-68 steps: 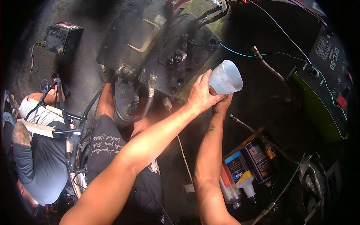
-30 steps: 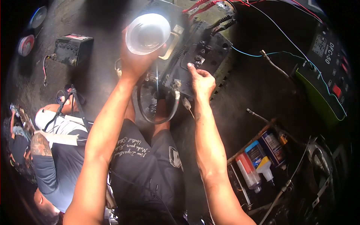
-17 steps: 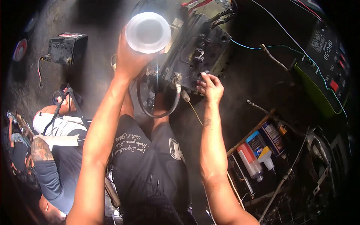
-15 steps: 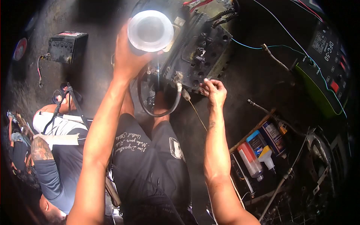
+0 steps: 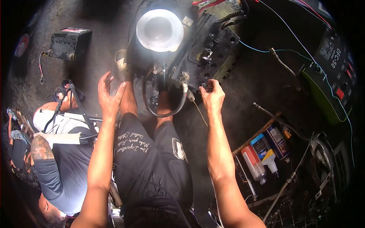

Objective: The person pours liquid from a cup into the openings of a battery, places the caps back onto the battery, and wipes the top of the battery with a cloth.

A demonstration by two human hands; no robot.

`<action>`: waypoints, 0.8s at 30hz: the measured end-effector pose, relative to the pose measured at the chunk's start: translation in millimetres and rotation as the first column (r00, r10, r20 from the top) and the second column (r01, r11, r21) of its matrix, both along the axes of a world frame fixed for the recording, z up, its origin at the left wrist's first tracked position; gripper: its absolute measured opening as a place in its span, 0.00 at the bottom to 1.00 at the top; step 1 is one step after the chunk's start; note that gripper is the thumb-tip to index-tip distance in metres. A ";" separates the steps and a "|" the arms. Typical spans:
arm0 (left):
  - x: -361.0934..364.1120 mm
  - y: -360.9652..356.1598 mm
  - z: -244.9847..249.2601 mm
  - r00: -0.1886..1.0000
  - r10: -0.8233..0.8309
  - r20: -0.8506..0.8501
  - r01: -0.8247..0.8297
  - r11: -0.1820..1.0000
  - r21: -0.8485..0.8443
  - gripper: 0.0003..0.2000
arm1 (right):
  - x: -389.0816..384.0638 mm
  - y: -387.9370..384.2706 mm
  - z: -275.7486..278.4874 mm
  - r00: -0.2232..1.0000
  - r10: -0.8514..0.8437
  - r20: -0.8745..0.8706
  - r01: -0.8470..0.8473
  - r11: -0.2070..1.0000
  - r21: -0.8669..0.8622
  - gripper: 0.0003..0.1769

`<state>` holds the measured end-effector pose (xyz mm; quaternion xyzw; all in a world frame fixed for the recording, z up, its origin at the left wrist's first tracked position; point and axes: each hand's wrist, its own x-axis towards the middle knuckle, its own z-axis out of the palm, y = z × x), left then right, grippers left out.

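Observation:
A translucent white round container (image 5: 159, 30) stands upright beside a large black car battery (image 5: 207, 57), with bright glare on it. My left hand (image 5: 109, 93) is empty, its fingers apart, to the left of my shin and below the container. At the battery's near corner, the thumb and fingers of my right hand (image 5: 212, 93) pinch what looks like a small black battery cap. Round open holes run along the battery top, and dark caps (image 5: 209, 45) lie loose on it. A thick black cable (image 5: 146, 99) loops from the terminal clamp (image 5: 185, 78) at the near end.
At the left, a smaller battery (image 5: 68, 43) sits on the floor near a seated person (image 5: 64, 167) and a tripod (image 5: 78, 108). A DFC-50 charger (image 5: 330, 72) stands at the right. Bottles and tubes (image 5: 262, 152) lie in a tray at lower right. Clamps (image 5: 234, 17) grip the far end.
My left hand has let go of the white container and drawn back down and left. My right hand has moved slightly, its fingers now at the battery's near corner.

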<state>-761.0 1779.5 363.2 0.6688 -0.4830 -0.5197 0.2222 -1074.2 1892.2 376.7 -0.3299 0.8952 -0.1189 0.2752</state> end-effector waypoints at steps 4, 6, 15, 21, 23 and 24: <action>9.7 6.5 0.2 1.000 0.001 0.006 -0.001 1.000 0.030 0.30 | 2.6 7.1 -2.9 0.997 -0.072 0.033 0.073 0.997 -0.021 0.12; 10.4 4.6 -0.1 1.000 -0.010 0.013 0.010 1.000 0.025 0.30 | 4.8 7.4 -4.7 0.998 -0.051 0.021 0.052 0.997 -0.063 0.11; 4.0 -2.2 2.0 0.999 -0.052 0.018 0.051 0.998 0.021 0.29 | 9.8 11.2 -6.9 0.999 -0.007 -0.054 0.006 0.999 -0.032 0.10; 3.7 -2.9 2.8 0.998 -0.057 0.021 0.057 0.998 0.035 0.29 | 8.0 15.7 -11.4 0.992 0.049 -0.118 -0.047 0.999 0.015 0.09; 5.1 -2.2 0.2 0.999 -0.047 0.021 0.047 0.999 0.016 0.29 | 6.9 16.6 -12.6 0.990 0.055 -0.127 -0.053 0.998 0.017 0.09; 5.7 -2.1 -0.9 0.999 -0.043 0.017 0.043 0.999 0.007 0.29 | 6.5 15.9 -12.0 0.990 0.066 -0.126 -0.062 0.997 0.037 0.08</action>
